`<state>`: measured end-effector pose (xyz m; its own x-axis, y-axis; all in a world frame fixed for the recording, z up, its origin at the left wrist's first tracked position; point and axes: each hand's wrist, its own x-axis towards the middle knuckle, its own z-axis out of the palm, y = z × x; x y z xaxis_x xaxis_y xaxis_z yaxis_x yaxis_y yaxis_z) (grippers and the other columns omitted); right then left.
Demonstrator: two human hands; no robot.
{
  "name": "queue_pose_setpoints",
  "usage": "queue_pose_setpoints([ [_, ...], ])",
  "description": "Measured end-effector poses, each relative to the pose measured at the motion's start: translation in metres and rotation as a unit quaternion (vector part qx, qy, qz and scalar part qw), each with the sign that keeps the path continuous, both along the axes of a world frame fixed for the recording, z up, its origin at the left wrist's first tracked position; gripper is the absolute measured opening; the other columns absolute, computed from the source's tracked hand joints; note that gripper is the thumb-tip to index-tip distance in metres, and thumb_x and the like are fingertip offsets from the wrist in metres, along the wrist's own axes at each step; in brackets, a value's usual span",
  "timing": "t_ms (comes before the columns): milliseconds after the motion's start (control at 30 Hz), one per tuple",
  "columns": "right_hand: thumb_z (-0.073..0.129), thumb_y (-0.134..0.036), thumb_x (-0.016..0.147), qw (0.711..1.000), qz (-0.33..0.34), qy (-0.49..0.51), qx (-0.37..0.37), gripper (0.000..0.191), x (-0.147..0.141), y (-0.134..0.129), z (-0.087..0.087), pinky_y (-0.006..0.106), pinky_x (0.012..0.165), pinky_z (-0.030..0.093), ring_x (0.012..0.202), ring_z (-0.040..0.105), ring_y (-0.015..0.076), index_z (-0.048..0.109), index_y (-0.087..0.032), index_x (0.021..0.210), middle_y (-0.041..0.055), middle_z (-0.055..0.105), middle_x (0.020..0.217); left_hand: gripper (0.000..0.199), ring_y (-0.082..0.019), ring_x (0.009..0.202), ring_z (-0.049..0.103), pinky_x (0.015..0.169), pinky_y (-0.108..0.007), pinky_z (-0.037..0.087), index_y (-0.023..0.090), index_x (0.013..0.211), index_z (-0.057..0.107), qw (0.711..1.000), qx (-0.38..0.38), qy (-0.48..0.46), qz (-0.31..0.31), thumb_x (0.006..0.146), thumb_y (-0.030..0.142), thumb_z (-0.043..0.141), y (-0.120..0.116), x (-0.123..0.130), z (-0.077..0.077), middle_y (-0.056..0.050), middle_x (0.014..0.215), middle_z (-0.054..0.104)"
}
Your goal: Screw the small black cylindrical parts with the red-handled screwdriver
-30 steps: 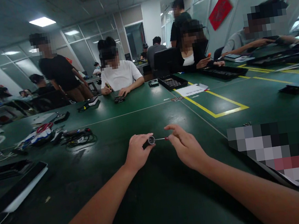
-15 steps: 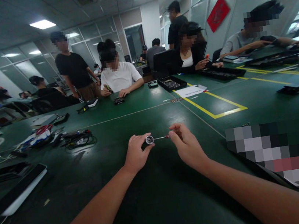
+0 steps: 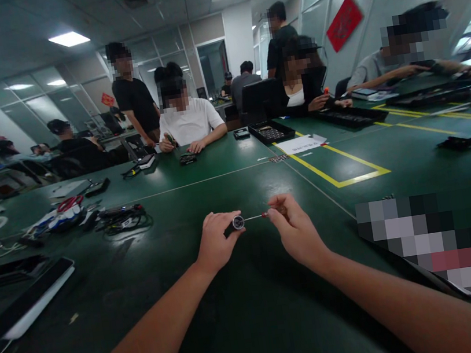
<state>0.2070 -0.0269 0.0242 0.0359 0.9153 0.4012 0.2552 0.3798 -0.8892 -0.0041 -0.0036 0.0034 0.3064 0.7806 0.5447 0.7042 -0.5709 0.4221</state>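
Over the green table, my left hand is closed around a small dark cylinder with a pale ring at its end, which faces me. Thumb and fingers grip it from the left side. My right hand pinches the red handle of a thin screwdriver. Its metal shaft points left, and the tip meets the ringed end of the cylinder or lies just in front of it; I cannot tell which. Most of the handle is hidden by my fingers.
On the green table, bundled cables and a black-and-white device lie left. Yellow tape and a white paper are ahead right. Black trays stand farther back, where several people sit. A blurred-out item lies right.
The cylinder has turned slightly in my left hand, so more of its dark side shows. My right hand has barely moved. A standing person in the background has shifted right.
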Motion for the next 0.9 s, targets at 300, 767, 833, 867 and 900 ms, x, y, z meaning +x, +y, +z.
queue_pose_setpoints([
  [300, 0.044, -0.039, 0.099, 0.999, -0.014, -0.022, -0.022, 0.022, 0.002, 0.000, 0.003, 0.033, 0.068, 0.043, 0.073, 0.059, 0.0190, 0.059, -0.024, 0.104, 0.0012, 0.065, 0.083, 0.034, -0.026, 0.113, 0.060, 0.110, -0.053, 0.037, 0.028, 0.125, 0.065, 0.999, -0.010, 0.022, 0.021, 0.091, 0.028, 0.072, 0.000, 0.000, 0.001, -0.005, 0.118, 0.069],
  [767, 0.058, -0.050, 0.089, 0.947, -0.043, 0.253, -0.191, 0.029, 0.005, 0.027, -0.016, 0.036, 0.061, 0.054, 0.063, 0.061, 0.0201, 0.060, -0.023, 0.080, 0.0046, 0.064, 0.071, 0.036, -0.025, 0.109, 0.059, 0.106, -0.050, 0.041, 0.026, 0.128, 0.063, 0.996, -0.035, 0.080, 0.018, 0.093, 0.025, 0.069, 0.001, 0.003, 0.002, -0.005, 0.114, 0.067],
  [833, 0.058, -0.050, 0.090, 0.959, -0.052, 0.226, -0.163, 0.028, 0.004, 0.026, -0.016, 0.035, 0.062, 0.053, 0.067, 0.062, 0.0201, 0.061, -0.022, 0.083, 0.0054, 0.066, 0.076, 0.037, -0.025, 0.111, 0.058, 0.108, -0.051, 0.039, 0.026, 0.129, 0.063, 0.996, -0.050, 0.078, 0.013, 0.092, 0.026, 0.070, 0.001, 0.003, 0.002, -0.005, 0.115, 0.067],
  [867, 0.058, -0.050, 0.090, 0.964, -0.051, 0.213, -0.151, 0.029, 0.003, 0.025, -0.015, 0.035, 0.062, 0.053, 0.068, 0.062, 0.0199, 0.061, -0.022, 0.084, 0.0054, 0.066, 0.076, 0.038, -0.025, 0.111, 0.058, 0.108, -0.052, 0.039, 0.027, 0.129, 0.062, 0.996, -0.051, 0.077, 0.010, 0.092, 0.027, 0.070, 0.001, 0.003, 0.002, -0.005, 0.115, 0.067],
  [900, 0.058, -0.051, 0.090, 0.968, -0.050, 0.202, -0.142, 0.030, 0.002, 0.023, -0.014, 0.035, 0.062, 0.052, 0.068, 0.062, 0.0196, 0.062, -0.022, 0.085, 0.0051, 0.067, 0.077, 0.038, -0.025, 0.111, 0.058, 0.108, -0.052, 0.038, 0.027, 0.129, 0.063, 0.996, -0.049, 0.075, 0.008, 0.092, 0.027, 0.071, 0.001, 0.003, 0.002, -0.005, 0.116, 0.067],
])
